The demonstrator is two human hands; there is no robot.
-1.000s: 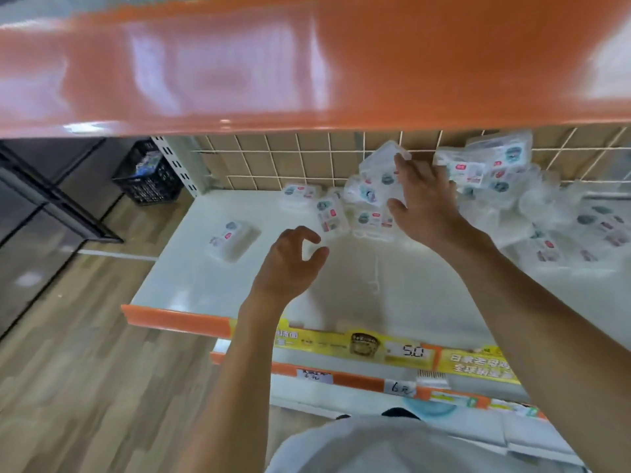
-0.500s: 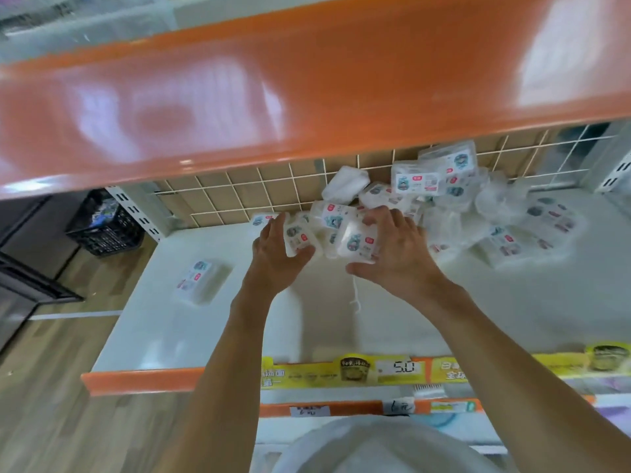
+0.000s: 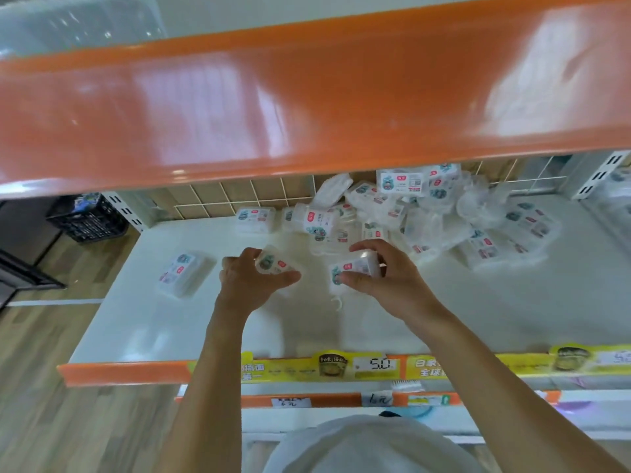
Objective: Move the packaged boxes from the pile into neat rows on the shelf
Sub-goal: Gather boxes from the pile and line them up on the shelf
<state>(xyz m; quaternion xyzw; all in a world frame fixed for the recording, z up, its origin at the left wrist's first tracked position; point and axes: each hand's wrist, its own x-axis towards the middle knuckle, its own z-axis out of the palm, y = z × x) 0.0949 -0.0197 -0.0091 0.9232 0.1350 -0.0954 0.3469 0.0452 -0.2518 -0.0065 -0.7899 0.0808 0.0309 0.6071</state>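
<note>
White shelf (image 3: 143, 322) with an orange front edge, seen from above; an orange upper shelf (image 3: 307, 104) cuts off the top of the view.

Near the shelf's left edge, a single packaged box (image 3: 181, 274) lies flat, label up, long axis running from the front-left toward the back-right.

Left hand (image 3: 251, 279): fingers and thumb curled around a small packaged box (image 3: 273, 262) held over the middle of the shelf; the round printed end faces up, and most of the box is hidden by the fingers, so its long axis cannot be told.

Right hand (image 3: 389, 278): thumb and fingers grip a second box (image 3: 353, 269) just to the right, long axis roughly parallel to the front edge, label facing the camera.

A thin white loop (image 3: 336, 302) shows below this box; what it is cannot be made out.

Toward the back edge and the right, the pile of boxes (image 3: 426, 216) lies jumbled against the wire-grid back panel (image 3: 239, 196), boxes pointing every way; the topmost are partly cut off by the upper shelf, and motion blur obscures the print.

Price strip (image 3: 375, 365) along the front edge.
</note>
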